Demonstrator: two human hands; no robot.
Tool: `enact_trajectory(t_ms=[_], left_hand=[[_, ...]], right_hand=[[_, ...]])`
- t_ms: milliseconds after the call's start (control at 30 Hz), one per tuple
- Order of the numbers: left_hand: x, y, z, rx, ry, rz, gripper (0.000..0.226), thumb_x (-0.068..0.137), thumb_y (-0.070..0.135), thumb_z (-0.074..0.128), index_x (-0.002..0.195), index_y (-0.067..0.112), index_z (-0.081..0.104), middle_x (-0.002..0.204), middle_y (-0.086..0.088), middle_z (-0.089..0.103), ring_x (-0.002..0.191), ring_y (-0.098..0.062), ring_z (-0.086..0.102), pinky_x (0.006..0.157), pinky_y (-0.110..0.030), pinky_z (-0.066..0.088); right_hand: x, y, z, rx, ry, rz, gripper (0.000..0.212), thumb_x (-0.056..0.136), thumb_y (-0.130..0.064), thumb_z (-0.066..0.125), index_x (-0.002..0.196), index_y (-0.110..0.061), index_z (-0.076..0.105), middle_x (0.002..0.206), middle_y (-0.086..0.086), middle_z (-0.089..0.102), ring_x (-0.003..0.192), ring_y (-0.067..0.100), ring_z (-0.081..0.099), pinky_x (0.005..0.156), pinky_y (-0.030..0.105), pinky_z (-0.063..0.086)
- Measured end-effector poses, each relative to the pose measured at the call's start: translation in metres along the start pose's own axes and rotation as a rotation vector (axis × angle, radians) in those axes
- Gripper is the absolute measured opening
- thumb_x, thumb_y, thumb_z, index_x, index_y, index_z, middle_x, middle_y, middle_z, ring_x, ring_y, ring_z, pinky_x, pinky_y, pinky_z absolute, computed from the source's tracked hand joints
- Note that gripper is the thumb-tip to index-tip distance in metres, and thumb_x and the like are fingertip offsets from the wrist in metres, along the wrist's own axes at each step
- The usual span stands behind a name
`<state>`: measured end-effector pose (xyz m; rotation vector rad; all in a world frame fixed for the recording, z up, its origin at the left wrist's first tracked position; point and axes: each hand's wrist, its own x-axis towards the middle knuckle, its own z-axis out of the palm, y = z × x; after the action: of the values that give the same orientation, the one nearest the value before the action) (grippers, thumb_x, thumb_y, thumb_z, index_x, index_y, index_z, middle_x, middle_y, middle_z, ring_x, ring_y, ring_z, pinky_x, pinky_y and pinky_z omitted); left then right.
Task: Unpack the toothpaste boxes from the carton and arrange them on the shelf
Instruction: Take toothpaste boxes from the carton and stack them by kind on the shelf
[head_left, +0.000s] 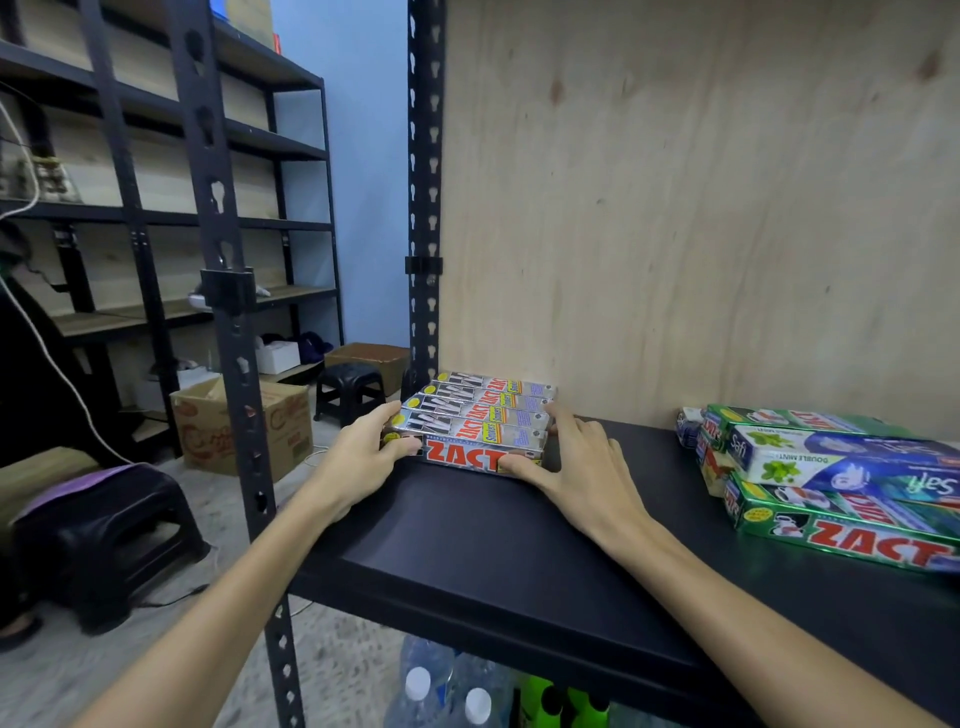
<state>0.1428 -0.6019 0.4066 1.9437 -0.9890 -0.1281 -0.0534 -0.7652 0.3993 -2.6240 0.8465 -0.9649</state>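
Observation:
Several silver and red ZACT toothpaste boxes (478, 415) lie side by side in a row at the back left of the black shelf (467, 540). My left hand (358, 457) clasps the left ends of the boxes. My right hand (582, 462) presses on their right ends, thumb on the front box. On the right side of the shelf lies a loose pile of green ZACT boxes (852, 535) and a white and blue Safi box (841, 462). An open cardboard carton (244, 426) stands on the floor to the left, behind the rack post.
A black slotted rack post (234, 332) rises at the shelf's left front corner. Plywood (701, 208) backs the shelf. Two black stools (104, 540) (349, 387) stand on the floor. Water bottles (441, 686) and green bottles (561, 701) sit below.

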Motion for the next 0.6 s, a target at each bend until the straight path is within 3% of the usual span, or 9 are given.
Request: enact_trajectory(t_ms=[133,233,500,600], left_hand=[[-0.0020,0.0006,-0.0011,-0.063,-0.081,-0.005,0.076,0.100,0.021,0.061,0.161,0.031,0.017,0.155,0.006,0.042,0.135,-0.011,0.044,0.110,-0.030,0.037],[-0.0021,0.0019,-0.0010,-0.104,-0.108,-0.012,0.087,0.096,0.021,0.067,0.162,0.029,0.010,0.160,0.005,0.037,0.141,-0.012,0.039,0.118,-0.035,0.031],[0.0008,-0.0006,-0.0002,-0.078,-0.015,0.009,0.092,0.088,0.018,0.078,0.160,0.021,0.020,0.153,-0.001,0.047,0.135,-0.016,0.047,0.105,-0.029,0.035],[0.0011,-0.0032,-0.0005,-0.050,0.002,0.015,0.092,0.087,0.023,0.079,0.159,0.020,0.022,0.153,0.000,0.048,0.138,-0.017,0.046,0.107,-0.032,0.035]], right_hand=[[-0.0031,-0.0021,-0.0027,0.080,-0.019,0.005,0.088,0.081,-0.072,0.062,0.149,-0.024,0.034,0.131,0.000,0.061,0.121,0.024,0.050,0.102,0.043,0.042],[-0.0048,-0.0018,-0.0033,0.076,-0.031,-0.008,0.091,0.079,-0.072,0.064,0.150,-0.026,0.030,0.129,-0.002,0.062,0.119,0.024,0.052,0.101,0.043,0.043],[-0.0025,0.0007,0.0024,0.014,-0.016,-0.033,0.093,0.081,-0.072,0.061,0.151,-0.024,0.025,0.125,-0.004,0.065,0.111,0.022,0.055,0.100,0.041,0.041],[-0.0029,0.0009,0.0030,-0.009,-0.016,-0.015,0.094,0.080,-0.073,0.061,0.151,-0.023,0.025,0.122,-0.001,0.065,0.112,0.023,0.055,0.099,0.042,0.041]])
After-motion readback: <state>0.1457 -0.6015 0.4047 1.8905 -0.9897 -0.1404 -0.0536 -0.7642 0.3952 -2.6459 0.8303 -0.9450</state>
